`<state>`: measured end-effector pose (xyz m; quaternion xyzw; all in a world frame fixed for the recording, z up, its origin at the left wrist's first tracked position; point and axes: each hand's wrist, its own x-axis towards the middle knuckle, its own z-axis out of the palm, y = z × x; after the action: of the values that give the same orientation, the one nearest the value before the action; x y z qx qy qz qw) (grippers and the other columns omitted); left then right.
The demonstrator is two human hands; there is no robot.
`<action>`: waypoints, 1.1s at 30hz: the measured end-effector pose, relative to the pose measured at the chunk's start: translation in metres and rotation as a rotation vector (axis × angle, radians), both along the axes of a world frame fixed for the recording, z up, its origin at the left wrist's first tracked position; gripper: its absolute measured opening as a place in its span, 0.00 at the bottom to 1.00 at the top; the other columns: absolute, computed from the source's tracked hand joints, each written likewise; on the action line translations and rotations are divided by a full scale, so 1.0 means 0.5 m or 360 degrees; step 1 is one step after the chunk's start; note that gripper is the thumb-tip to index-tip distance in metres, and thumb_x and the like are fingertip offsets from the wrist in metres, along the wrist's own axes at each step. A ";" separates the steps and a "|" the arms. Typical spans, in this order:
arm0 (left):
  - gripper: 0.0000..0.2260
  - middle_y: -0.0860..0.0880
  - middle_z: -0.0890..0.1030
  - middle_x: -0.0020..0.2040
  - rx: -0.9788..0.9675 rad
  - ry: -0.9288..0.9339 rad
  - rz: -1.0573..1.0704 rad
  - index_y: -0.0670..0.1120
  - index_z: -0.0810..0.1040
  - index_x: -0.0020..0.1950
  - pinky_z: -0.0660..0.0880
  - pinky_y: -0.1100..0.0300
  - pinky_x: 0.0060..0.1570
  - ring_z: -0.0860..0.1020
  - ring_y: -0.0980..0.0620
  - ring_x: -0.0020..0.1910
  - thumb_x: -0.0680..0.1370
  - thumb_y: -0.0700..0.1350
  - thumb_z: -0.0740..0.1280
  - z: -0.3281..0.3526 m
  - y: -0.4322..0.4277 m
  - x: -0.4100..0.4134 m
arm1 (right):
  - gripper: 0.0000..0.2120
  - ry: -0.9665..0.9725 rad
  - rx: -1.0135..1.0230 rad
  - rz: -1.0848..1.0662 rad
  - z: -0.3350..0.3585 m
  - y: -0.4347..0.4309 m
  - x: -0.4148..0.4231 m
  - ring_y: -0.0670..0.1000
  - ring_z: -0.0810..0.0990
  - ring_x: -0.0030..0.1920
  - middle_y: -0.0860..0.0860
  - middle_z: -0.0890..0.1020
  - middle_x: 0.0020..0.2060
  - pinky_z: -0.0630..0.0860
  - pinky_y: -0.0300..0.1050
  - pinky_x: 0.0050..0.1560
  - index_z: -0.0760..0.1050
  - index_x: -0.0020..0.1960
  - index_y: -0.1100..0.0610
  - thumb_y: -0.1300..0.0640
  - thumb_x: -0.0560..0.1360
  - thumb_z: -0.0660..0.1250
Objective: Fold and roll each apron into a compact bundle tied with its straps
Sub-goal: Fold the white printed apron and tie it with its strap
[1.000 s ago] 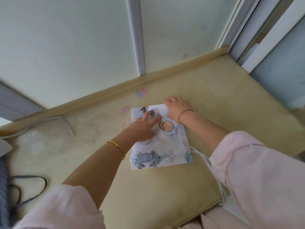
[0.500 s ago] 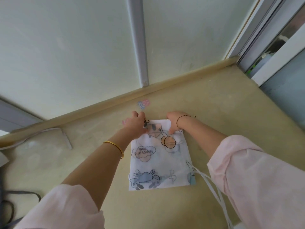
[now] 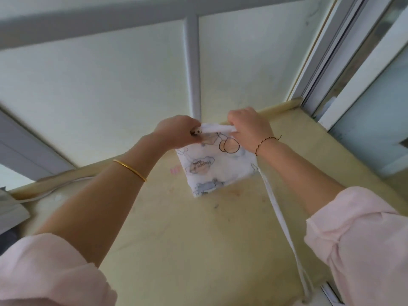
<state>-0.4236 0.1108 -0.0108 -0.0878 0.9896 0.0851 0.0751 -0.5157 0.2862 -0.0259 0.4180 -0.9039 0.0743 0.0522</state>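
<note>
1. Just above the middle of the frame, the folded apron is hanging from its top edge. Its printed face is turned toward the camera.
2. Its lower corner is reaching down toward the yellow ledge. Whether that corner is touching the ledge cannot be told.
3. The left hand is gripping the apron's upper left corner, with its fingers curled over the edge and its knuckles facing the camera.
4. The right hand is gripping the upper right corner, with its fingers curled round the top edge.
5. Between the two hands, the top edge is showing as a narrow white band.
6. A white strap is trailing from the apron's right side down over the ledge toward the lower right of the frame. It is passing just beside the right sleeve.
7. A gold bangle is sitting on the left wrist, and a thin thread bracelet on the right wrist.
8. The left sleeve is filling the lower left corner, and both pink sleeves are sitting pushed up the forearms.
9. Behind the hands, a pale wall is rising from the ledge's back edge, and a grey post is running up it at centre top.
10. A window frame is slanting across the upper right.
11. At the left edge, a white cable is lying along the back of the ledge.
</note>
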 end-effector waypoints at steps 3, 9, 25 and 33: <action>0.07 0.50 0.76 0.35 -0.0413 0.0638 -0.0099 0.48 0.74 0.39 0.60 0.60 0.30 0.75 0.45 0.37 0.77 0.45 0.61 0.042 0.015 0.036 | 0.09 0.0430 -0.0443 0.0040 0.033 0.017 0.024 0.57 0.72 0.42 0.55 0.74 0.37 0.61 0.47 0.34 0.71 0.41 0.60 0.67 0.66 0.70; 0.12 0.48 0.82 0.56 -0.0617 0.0781 -0.0575 0.50 0.80 0.51 0.63 0.63 0.21 0.81 0.46 0.35 0.73 0.44 0.61 -0.110 0.049 0.169 | 0.07 0.0493 -0.0345 0.0154 -0.119 0.073 0.159 0.57 0.75 0.35 0.57 0.75 0.35 0.67 0.45 0.32 0.70 0.37 0.60 0.66 0.63 0.54; 0.05 0.51 0.69 0.42 0.0931 -0.0966 -0.0301 0.47 0.69 0.47 0.63 0.61 0.43 0.68 0.52 0.43 0.79 0.47 0.62 -0.231 0.126 0.316 | 0.12 -0.1793 0.0074 -0.0114 -0.212 0.213 0.276 0.47 0.76 0.39 0.49 0.77 0.39 0.72 0.39 0.39 0.75 0.44 0.57 0.55 0.68 0.76; 0.11 0.45 0.81 0.57 0.2056 -0.1186 0.0346 0.44 0.75 0.61 0.76 0.56 0.56 0.80 0.48 0.52 0.79 0.43 0.62 -0.221 0.068 0.288 | 0.07 -0.1726 -0.0597 -0.0454 -0.273 0.206 0.286 0.46 0.75 0.39 0.48 0.76 0.38 0.72 0.41 0.42 0.70 0.42 0.54 0.54 0.79 0.63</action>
<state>-0.2797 0.1450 -0.1214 -0.1465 0.6376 0.6203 0.4327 -0.3729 0.3893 -0.1624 0.1783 -0.8201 0.4282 -0.3349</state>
